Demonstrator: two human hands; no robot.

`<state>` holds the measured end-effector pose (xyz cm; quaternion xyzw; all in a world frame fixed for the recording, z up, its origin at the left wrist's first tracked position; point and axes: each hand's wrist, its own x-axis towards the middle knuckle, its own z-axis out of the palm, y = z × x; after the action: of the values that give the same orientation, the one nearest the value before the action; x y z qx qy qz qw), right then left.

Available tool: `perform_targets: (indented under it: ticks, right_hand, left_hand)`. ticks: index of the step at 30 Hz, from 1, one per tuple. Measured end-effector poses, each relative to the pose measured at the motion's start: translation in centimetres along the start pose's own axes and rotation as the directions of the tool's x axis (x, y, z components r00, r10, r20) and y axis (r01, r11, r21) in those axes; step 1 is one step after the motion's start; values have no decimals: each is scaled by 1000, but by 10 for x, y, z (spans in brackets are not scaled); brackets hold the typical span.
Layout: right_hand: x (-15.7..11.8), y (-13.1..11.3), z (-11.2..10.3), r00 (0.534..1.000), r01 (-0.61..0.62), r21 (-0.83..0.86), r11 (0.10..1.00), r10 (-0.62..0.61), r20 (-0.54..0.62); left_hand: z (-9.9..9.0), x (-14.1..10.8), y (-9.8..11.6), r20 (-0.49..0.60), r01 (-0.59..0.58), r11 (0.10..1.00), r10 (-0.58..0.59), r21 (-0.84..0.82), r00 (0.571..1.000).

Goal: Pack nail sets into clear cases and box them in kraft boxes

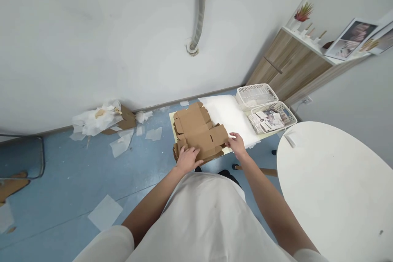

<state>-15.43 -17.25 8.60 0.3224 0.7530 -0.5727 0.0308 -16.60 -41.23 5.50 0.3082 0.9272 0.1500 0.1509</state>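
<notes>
Flat brown cardboard box blanks (196, 131) lie stacked on the left part of a low table (172, 120). My left hand (188, 159) rests on the near edge of the top blank, its fingers spread. At the right end of that blank, my right hand (236, 144) pinches a raised flap between thumb and fingers. Just beyond the blanks lies a stack of white sheets (230, 110), close to my right hand.
Two white plastic baskets (258, 95) stand at the table's far right, one holding printed cards (270, 119). A round white table (334, 188) is at my right. Paper scraps (106, 213) and a cardboard box of crumpled paper (127, 118) are on the blue floor, left.
</notes>
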Motion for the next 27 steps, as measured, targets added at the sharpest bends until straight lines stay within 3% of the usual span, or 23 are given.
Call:
perform_targets:
  ticks: [3, 5, 7, 9, 10, 12, 14, 16, 18, 21, 24, 27]
  right_hand:
    - [-17, -2, 6, 967, 218, -135, 967, -233, -106]
    - [-36, -1, 14, 873, 413, -296, 861, -467, -143]
    - [-54, 4, 27, 806, 565, -369, 738, -590, 56]
    - [-65, 13, 39, 752, 659, -404, 634, -567, 337]
    - [-68, 18, 43, 744, 667, -443, 599, -522, 416]
    - [-66, 28, 48, 761, 638, -467, 613, -408, 504]
    - [-58, 33, 46, 784, 560, -379, 737, -325, 529]
    - [-50, 29, 37, 841, 400, -175, 900, -285, 460]
    - [-46, 15, 26, 911, 197, 113, 974, -225, 347]
    - [-49, -17, 12, 913, 4, 389, 921, -162, 375]
    - [-59, -40, 5, 917, -9, 429, 903, -164, 364]
    - [-67, -43, 0, 964, 47, 372, 927, -139, 225]
  left_hand:
    - [-1, 2, 5, -18, -47, 997, 48, 55, 999]
    - [-4, 3, 7, -48, -59, 994, 64, 90, 997]
    - [-11, 6, 8, -98, -58, 993, 68, 104, 993]
    - [-20, 8, 6, -151, -57, 994, 72, 98, 986]
    - [-24, 8, 5, -173, -60, 994, 76, 96, 982]
    - [-33, 8, 1, -210, -68, 992, 89, 105, 974]
    - [-40, 5, -3, -257, -79, 989, 109, 123, 960]
    - [-44, 1, -3, -320, -96, 988, 131, 122, 938]
    - [-44, -4, 0, -380, -135, 986, 162, 98, 911]
    - [-39, -10, 12, -416, -256, 965, 257, 58, 872]
    - [-29, -10, 29, -405, -378, 925, 362, 42, 840]
    - [-23, -5, 46, -377, -421, 906, 404, 39, 834]
